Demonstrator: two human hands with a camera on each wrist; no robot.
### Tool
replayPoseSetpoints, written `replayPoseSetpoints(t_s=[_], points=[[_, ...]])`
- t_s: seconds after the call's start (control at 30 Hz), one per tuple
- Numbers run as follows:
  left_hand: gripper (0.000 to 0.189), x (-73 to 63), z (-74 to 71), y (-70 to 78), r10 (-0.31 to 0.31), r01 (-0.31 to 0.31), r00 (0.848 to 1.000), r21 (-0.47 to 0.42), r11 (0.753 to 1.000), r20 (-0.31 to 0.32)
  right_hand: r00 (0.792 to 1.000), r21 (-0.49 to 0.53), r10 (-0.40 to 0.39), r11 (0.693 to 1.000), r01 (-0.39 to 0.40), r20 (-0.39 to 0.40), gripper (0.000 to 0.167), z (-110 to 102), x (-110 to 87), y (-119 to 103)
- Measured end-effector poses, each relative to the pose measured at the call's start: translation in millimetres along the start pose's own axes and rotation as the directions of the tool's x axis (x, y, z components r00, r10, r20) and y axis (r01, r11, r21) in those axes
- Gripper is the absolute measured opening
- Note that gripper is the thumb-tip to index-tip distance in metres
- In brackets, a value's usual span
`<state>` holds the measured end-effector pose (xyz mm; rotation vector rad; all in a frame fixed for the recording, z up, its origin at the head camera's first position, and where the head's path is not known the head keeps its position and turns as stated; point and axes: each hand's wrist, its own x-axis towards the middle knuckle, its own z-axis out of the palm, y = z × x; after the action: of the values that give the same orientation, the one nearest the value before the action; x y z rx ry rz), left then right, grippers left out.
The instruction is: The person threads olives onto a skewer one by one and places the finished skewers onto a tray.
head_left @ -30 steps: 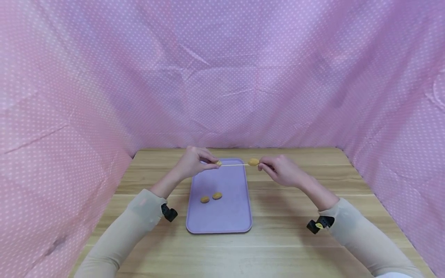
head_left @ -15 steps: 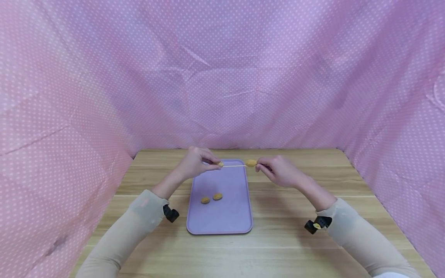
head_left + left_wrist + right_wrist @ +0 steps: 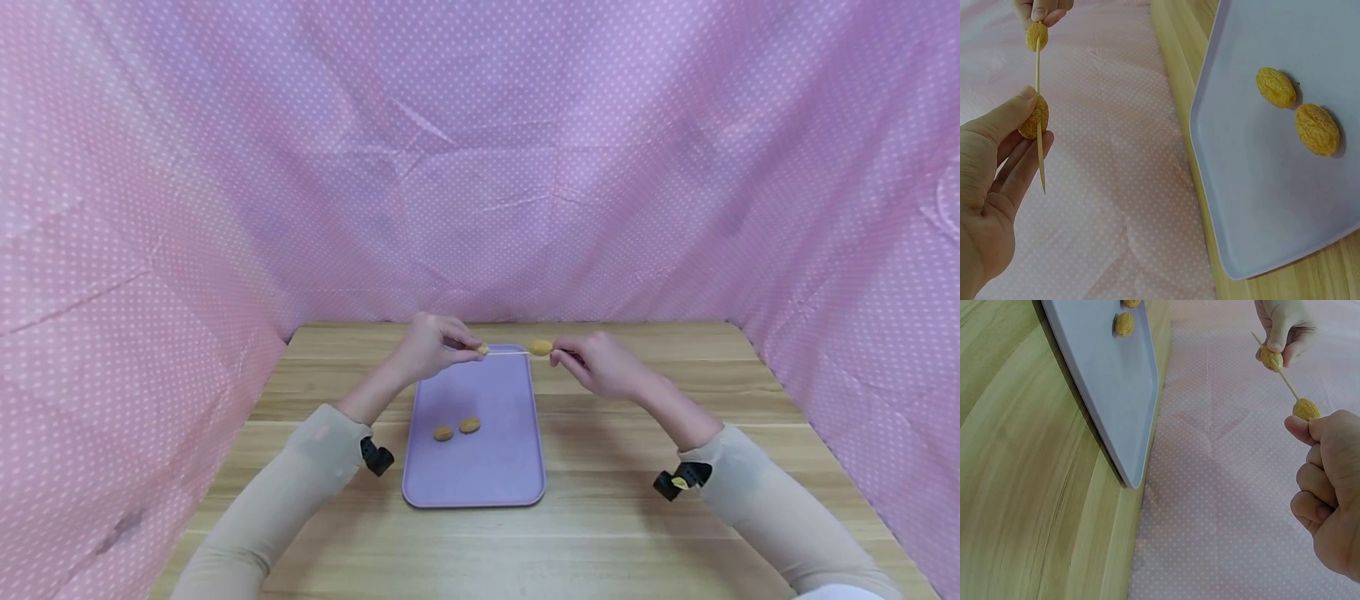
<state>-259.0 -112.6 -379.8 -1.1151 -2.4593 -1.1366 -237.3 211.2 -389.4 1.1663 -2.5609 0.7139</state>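
Note:
My left hand [image 3: 435, 348] pinches a wrinkled golden dried date [image 3: 1030, 128] between thumb and fingers. A thin wooden skewer [image 3: 510, 353] runs through this date, its pointed tip sticking out beyond it in the left wrist view. Farther along the skewer sits a second date [image 3: 540, 347], right at the fingertips of my right hand [image 3: 603, 367]. That hand pinches the skewer's blunt end, which its thumb and finger hide; its other fingers are curled in. Both hands are raised over the far part of the lilac tray [image 3: 480, 492], the skewer nearly level between them.
Two more golden dates, a left one [image 3: 443, 433] and a right one [image 3: 470, 425], lie close together on the tray. The tray rests on a wooden table [image 3: 600, 533]. Pink dotted cloth [image 3: 480, 208] hangs behind and at both sides.
The two dates on the skewer have come closer together, with less bare skewer between them. My left hand has shifted slightly right, my right hand slightly left.

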Motion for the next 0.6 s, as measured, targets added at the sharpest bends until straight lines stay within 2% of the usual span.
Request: replayPoseSetpoints(t_s=[0.17, 0.4, 0.6], points=[[0.015, 1.8, 1.3, 2.4, 0.024, -0.024, 1.0, 0.022, 0.999, -0.01, 1.0, -0.002, 0.004, 1.0, -0.004, 0.008, 0.017, 0.3, 1.9, -1.1], [0.016, 2.4, 3.4, 4.1, 0.003, -0.003, 1.0, 0.013, 1.0, -0.012, 1.0, -0.004, 0.014, 1.0, -0.014, 0.021, 0.018, 0.5, 4.8, -3.9], [0.015, 3.6, 6.1, 4.4, 0.014, -0.014, 1.0, 0.013, 1.0, -0.017, 1.0, 0.0, 0.002, 1.0, -0.002, 0.031, 0.017, 2.3, 5.5, -4.1]])
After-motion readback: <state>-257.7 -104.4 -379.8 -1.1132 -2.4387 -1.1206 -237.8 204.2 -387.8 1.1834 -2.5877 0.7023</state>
